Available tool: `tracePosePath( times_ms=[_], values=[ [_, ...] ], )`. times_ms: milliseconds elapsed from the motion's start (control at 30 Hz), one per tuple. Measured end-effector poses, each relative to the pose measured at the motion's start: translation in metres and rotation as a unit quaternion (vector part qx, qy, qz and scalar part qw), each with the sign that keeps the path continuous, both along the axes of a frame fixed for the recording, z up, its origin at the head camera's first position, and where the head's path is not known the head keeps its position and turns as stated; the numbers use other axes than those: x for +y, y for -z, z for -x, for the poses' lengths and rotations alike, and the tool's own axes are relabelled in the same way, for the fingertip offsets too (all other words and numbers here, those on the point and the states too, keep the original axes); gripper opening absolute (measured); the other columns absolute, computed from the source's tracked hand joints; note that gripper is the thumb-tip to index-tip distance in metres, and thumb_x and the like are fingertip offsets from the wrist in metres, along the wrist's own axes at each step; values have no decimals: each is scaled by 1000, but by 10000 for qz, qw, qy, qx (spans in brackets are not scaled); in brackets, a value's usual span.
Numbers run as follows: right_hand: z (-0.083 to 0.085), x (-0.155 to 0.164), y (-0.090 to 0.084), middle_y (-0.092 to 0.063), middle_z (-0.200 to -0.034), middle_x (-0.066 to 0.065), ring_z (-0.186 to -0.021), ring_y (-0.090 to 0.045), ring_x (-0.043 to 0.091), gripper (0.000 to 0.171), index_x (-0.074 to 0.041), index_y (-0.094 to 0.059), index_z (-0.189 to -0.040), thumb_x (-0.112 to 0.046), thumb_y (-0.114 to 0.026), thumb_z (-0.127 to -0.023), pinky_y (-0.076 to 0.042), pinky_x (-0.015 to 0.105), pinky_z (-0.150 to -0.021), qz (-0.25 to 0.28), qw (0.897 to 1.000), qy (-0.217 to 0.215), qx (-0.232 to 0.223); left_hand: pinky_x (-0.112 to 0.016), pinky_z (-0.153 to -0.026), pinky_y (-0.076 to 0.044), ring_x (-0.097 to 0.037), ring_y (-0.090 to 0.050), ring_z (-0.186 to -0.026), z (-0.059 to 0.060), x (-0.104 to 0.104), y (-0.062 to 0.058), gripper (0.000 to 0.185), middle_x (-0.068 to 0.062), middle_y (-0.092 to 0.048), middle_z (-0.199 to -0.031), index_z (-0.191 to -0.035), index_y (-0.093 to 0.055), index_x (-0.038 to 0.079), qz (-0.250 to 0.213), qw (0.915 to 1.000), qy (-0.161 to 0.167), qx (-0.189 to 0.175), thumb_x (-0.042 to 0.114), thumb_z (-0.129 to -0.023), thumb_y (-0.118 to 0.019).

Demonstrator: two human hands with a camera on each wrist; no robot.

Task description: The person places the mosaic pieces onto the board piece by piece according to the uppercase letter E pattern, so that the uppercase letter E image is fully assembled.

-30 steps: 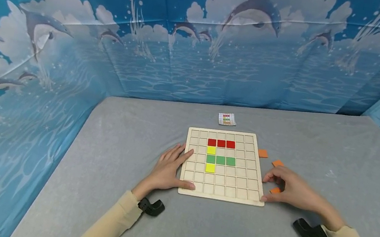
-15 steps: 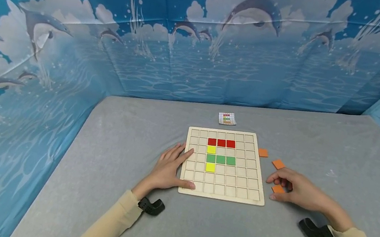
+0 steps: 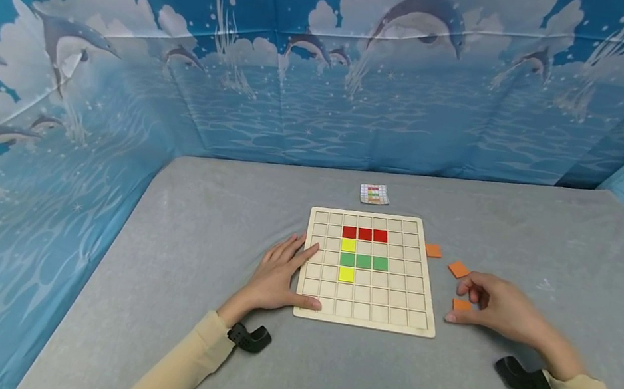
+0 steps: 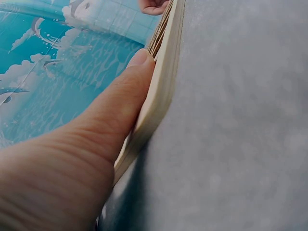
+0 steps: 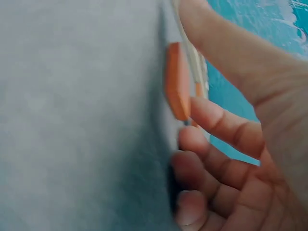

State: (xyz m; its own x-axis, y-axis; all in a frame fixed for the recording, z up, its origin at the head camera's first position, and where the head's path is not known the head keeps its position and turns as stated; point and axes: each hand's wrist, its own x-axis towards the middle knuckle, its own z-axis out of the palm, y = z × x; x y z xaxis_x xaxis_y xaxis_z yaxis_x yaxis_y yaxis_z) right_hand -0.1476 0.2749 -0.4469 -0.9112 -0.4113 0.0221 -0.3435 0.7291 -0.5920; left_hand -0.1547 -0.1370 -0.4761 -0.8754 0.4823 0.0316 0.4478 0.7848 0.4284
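Observation:
A square wooden grid board point(image 3: 375, 295) lies on the grey cloth. Set in its cells are a row of red tiles point(image 3: 364, 234), a row of green tiles point(image 3: 363, 261) and two yellow tiles point(image 3: 346, 274). My left hand point(image 3: 274, 276) rests on the board's left edge, fingers spread; in the left wrist view the thumb point(image 4: 120, 96) lies along the rim. Right of the board, my right hand point(image 3: 503, 308) is bent around an orange tile point(image 3: 461, 305) on the cloth. In the right wrist view the index fingertip is at that orange tile point(image 5: 175, 82), while the thumb stands apart from it.
Two more orange tiles lie to the right of the board, one by its edge point(image 3: 433, 250) and another farther right point(image 3: 458, 269). A small pattern card point(image 3: 374, 194) sits behind the board. A dolphin-print curtain point(image 3: 328, 89) hangs beyond the table.
My right hand has drawn away from the board's right edge, moving right. The nearest orange tile has turned and shifted slightly right and away from me. My left hand stays put.

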Motion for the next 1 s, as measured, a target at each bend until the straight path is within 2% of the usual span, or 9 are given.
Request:
tracePosePath(
  times_ms=[200, 367, 633, 767, 1000],
  values=[
    [-1, 5, 0, -45, -73, -3, -60, -40, 5, 32, -12, -57, -88, -27, -82, -75, -33, 24, -52, 77, 9994, -319, 104, -46, -110, -6, -21, 1, -143, 0, 0, 0, 107, -5, -5, -158, -153, -18, 23, 23, 10000, -10, -37, 65, -70, -72],
    [-2, 6, 1, -45, -73, -4, -61, -40, 6, 29, -13, -57, -89, -29, -79, -79, -32, 25, -52, -33, 9998, -184, 89, -45, -110, -7, -21, 1, -143, 1, 0, 1, 108, -5, -5, -158, -153, -18, 23, 27, 10000, -11, -29, 65, -70, -72],
    [-5, 4, 2, -49, -77, -5, -61, -41, 7, 30, -19, -58, -86, -32, -82, -74, -34, 25, -52, -245, 9979, 67, 590, -46, -110, -7, -21, 1, -143, 1, 0, 0, 107, -5, -6, -158, -153, -19, 23, -28, 10000, 12, -46, 65, -70, -71],
    [-7, 1, 2, -52, -74, -7, -59, -45, 6, 26, -18, -59, -85, -25, -82, -75, -37, 24, -51, -51, 9979, 224, 605, -46, -110, -7, -22, 0, -143, 0, 0, -1, 107, -5, -6, -158, -153, -19, 22, -26, 10000, 22, -22, 65, -70, -71],
    [-11, -14, 4, -56, -69, -4, -52, -54, 6, 18, -12, -61, -89, -18, -77, -82, -44, 25, -46, 561, 9950, 590, 579, -49, -109, -9, -24, -1, -143, -2, 0, -1, 106, -7, -8, -158, -153, -21, 21, -64, 10000, 16, 18, 64, -71, -72]
  ],
)
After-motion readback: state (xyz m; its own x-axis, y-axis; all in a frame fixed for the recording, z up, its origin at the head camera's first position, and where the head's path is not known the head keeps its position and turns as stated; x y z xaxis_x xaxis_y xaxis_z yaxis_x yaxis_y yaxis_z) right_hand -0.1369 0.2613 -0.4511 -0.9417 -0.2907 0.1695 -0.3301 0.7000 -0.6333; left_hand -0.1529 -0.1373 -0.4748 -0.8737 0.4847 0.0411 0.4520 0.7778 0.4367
